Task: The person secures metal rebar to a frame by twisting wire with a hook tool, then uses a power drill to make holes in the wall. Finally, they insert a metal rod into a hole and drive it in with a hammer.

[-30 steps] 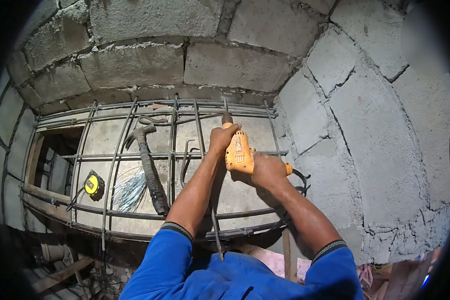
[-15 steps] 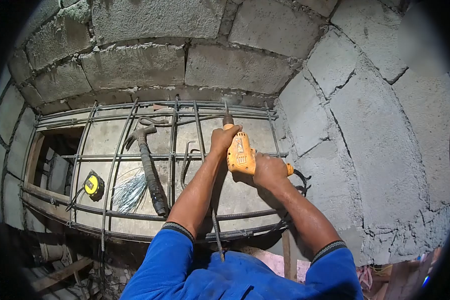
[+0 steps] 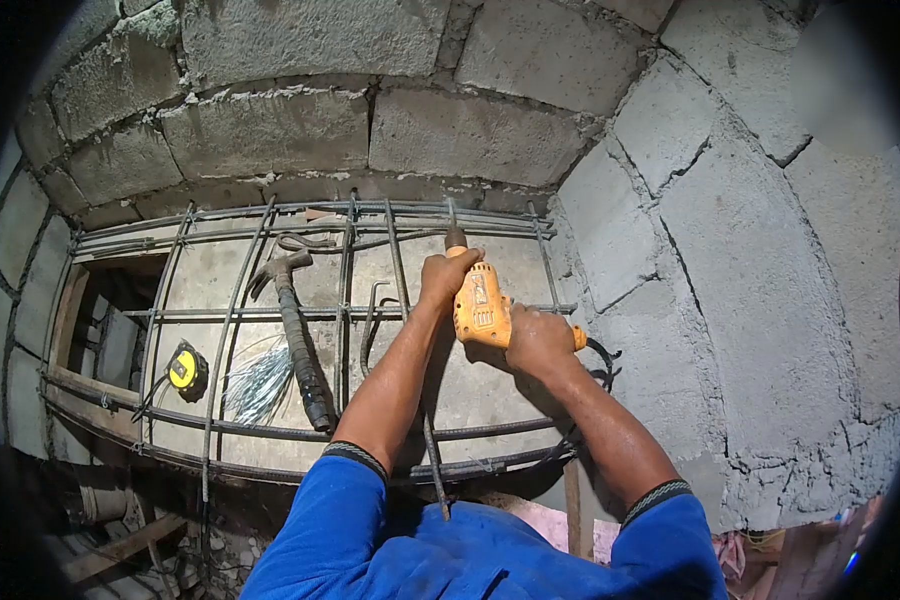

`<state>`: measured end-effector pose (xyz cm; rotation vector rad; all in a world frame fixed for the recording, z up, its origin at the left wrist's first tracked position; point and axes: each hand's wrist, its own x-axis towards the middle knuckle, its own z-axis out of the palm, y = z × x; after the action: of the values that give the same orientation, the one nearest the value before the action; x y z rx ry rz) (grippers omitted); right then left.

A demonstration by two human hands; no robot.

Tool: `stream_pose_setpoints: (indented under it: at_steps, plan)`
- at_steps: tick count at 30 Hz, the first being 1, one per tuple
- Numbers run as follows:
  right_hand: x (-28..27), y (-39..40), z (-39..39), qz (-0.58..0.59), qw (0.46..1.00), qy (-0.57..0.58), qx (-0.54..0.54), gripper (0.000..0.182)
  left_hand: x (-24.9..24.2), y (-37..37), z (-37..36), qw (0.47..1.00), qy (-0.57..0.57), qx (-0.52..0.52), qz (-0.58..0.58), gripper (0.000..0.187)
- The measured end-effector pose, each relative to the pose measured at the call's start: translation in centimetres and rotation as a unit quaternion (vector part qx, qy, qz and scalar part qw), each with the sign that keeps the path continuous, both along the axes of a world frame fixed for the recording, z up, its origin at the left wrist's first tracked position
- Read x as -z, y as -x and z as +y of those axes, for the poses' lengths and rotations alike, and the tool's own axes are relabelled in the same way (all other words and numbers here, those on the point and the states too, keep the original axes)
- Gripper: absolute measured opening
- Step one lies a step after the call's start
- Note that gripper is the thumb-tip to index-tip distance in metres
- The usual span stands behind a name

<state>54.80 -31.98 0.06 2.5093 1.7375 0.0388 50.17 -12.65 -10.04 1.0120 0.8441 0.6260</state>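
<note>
A yellow-orange power drill (image 3: pixel 482 305) lies between my hands, its bit pointing at the base of the block wall behind the rebar. My left hand (image 3: pixel 448 280) is wrapped round the drill's front, just behind the chuck (image 3: pixel 456 238). Around the rear handle my right hand (image 3: pixel 542 343) is closed. The bit's tip meets the wall's lower edge, where its exact contact is hard to see. Steel rebar (image 3: pixel 395 262) forms a grid beneath and beside the drill.
A hammer (image 3: pixel 298 335), a bundle of tie wire (image 3: pixel 260 384) and a yellow tape measure (image 3: pixel 183 370) lie left among the bars. At far left is a wood-framed opening (image 3: pixel 65 325). Block walls (image 3: pixel 470 135) rise behind and at right (image 3: pixel 750 250).
</note>
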Motion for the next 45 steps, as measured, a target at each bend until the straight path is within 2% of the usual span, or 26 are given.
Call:
stream_pose_setpoints:
  at_steps: [8,11,21,23,29,32,35,37,41,43,45]
  plan:
    - [0.4,-0.3,0.0,0.005,1.000,-0.016,0.000,0.026,-0.1,-0.1,0.2,1.000,-0.016,0.002,0.018,0.052]
    - [0.3,-0.3,0.1,0.011,1.000,-0.005,0.007,0.026,-0.6,0.1,0.0,1.000,-0.005,0.008,0.002,0.044]
    - [0.0,-0.4,0.3,0.027,1.000,0.003,0.015,0.029,-0.8,-0.1,0.0,1.000,0.016,-0.006,-0.019,0.047]
    - [0.1,-0.4,0.4,0.027,1.000,0.003,0.015,0.029,0.3,-0.6,0.4,1.000,0.018,-0.005,-0.020,0.047]
    - [0.9,-1.8,1.9,0.030,0.999,-0.013,0.007,0.030,-0.1,-1.3,1.8,1.000,-0.001,-0.008,0.011,0.050]
    - [0.3,-3.3,1.7,0.024,1.000,-0.016,-0.012,0.028,0.0,-2.4,1.7,1.000,-0.001,-0.004,-0.009,0.051]
    - [0.1,-4.2,1.5,0.019,0.999,-0.008,-0.034,0.027,0.1,-2.9,1.4,1.000,-0.010,-0.023,0.017,0.053]
    - [0.3,-4.1,1.4,0.017,0.999,-0.015,-0.040,0.028,0.5,-2.8,1.6,1.000,-0.004,-0.014,-0.004,0.043]
    - [0.8,-3.5,0.7,0.018,0.998,-0.041,-0.051,0.027,0.9,-2.3,1.3,1.000,-0.015,-0.018,0.010,0.040]
    - [1.1,-3.3,0.9,0.026,0.999,-0.019,-0.037,0.039,0.5,-1.7,1.3,1.000,0.002,-0.014,-0.015,0.042]
    - [1.1,-2.7,1.1,0.029,0.999,-0.028,-0.036,0.037,0.5,-1.0,0.9,0.999,0.022,-0.008,-0.039,0.044]
